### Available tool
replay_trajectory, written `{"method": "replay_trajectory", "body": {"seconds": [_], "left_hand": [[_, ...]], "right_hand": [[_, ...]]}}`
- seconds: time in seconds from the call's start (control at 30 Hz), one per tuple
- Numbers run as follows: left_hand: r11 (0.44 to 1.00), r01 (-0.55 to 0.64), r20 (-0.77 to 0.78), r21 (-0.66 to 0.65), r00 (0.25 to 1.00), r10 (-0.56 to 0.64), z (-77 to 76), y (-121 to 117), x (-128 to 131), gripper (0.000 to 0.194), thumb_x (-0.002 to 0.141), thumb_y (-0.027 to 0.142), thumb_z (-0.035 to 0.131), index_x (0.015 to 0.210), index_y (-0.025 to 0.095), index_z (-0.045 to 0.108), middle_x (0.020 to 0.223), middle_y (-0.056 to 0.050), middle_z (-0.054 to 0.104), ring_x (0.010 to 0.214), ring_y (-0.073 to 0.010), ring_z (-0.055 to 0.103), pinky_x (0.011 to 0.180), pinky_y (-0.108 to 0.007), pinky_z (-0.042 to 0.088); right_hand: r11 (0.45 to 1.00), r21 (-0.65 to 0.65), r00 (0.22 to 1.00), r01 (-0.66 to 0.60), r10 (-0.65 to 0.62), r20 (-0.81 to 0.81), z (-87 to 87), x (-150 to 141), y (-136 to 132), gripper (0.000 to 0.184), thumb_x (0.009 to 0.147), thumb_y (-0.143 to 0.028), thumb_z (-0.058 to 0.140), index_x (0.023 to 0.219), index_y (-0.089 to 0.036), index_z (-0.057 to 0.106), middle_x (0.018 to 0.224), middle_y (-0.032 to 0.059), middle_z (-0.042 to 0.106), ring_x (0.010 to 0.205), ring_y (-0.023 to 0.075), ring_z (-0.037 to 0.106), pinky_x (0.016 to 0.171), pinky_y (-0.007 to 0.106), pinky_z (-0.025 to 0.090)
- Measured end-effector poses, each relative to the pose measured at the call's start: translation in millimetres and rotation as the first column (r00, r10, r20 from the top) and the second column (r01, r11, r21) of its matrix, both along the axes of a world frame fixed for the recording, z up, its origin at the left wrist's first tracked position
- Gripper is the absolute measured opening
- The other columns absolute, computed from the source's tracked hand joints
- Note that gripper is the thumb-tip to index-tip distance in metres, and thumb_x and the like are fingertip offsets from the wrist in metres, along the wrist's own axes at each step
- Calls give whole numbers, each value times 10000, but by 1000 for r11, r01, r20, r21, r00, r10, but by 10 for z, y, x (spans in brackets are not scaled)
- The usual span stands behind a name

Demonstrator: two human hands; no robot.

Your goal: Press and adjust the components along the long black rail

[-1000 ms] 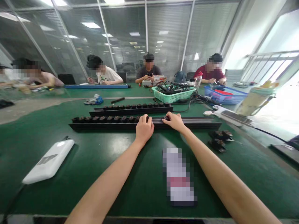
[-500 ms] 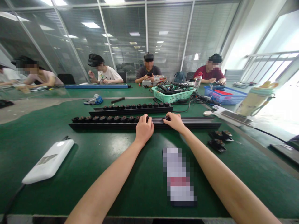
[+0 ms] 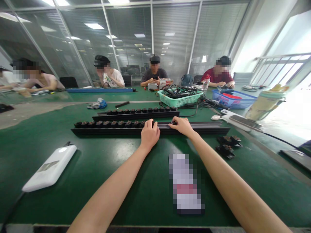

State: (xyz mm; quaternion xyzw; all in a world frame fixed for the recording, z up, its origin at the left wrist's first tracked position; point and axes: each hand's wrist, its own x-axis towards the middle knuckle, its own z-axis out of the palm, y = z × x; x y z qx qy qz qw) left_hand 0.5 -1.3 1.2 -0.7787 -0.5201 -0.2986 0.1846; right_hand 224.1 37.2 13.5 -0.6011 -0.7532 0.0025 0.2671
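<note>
A long black rail [image 3: 109,130] lies crosswise before me, with a row of small black modules [image 3: 106,124] seated along its left part. My left hand [image 3: 150,132] is closed over the rail at the right end of that row, its fingertips partly hiding a dark piece. To its right, my right hand [image 3: 181,125] pinches a small black module [image 3: 174,122] at the rail's channel. A short gap of bare channel shows between the two hands. Several loose modules [image 3: 227,145] rest on the table by the rail's right end.
Behind the rail lies a second black rail [image 3: 136,114] with similar modules. On the green table [image 3: 116,168] are a white power bank [image 3: 50,168] and a blurred-out phone [image 3: 186,184]. Beyond stand a green basket [image 3: 179,100] of cables and a blue basket [image 3: 243,102]. Several people sit opposite.
My hands have hardly moved; the right hand is a touch farther left with the module. Across the table, the person in white has brought their hands up toward the head.
</note>
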Motion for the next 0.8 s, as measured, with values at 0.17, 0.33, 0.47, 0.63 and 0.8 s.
{"method": "replay_trajectory", "body": {"seconds": [0.17,0.33,0.47,0.63,0.8], "left_hand": [[1000,4,1,-3,1000,-4,1,10,0,361,1023,272,429,1269,156,666,1380,-177,574,1270,-312,537,959,-424,571],[1000,3,-1,3,1000,-3,2,6,1,359,1021,269,428,1261,153,669,1373,-176,578,1264,-309,542,959,-422,574],[1000,9,3,10,1000,-9,-4,8,-1,358,1023,270,425,1263,156,666,1377,-172,576,1270,-306,537,971,-419,572],[1000,24,25,-5,999,-24,-11,14,-2,361,1022,267,419,1264,160,665,1386,-181,568,1284,-311,525,964,-430,578],[1000,16,26,-14,1000,-16,-11,12,1,360,1017,265,425,1267,163,662,1384,-178,565,1285,-311,525,950,-418,582]], "right_hand": [[1000,5,998,26,-26,-50,-67,4,8,306,912,-542,600,910,-241,540,864,24,692,847,242,635,857,363,322],[999,-7,997,35,-35,-67,-88,4,17,313,903,-543,597,900,-240,516,858,20,681,847,243,631,884,378,320],[999,-11,997,40,-41,-68,-79,-3,10,309,900,-539,596,899,-241,511,864,22,683,849,244,630,888,380,319],[999,-5,997,46,-46,-60,-74,-16,5,291,894,-525,587,897,-243,514,872,29,691,847,245,626,882,378,319],[999,6,998,41,-41,-51,-87,-15,15,278,897,-514,571,907,-241,523,879,32,692,859,247,627,879,377,319]]}}
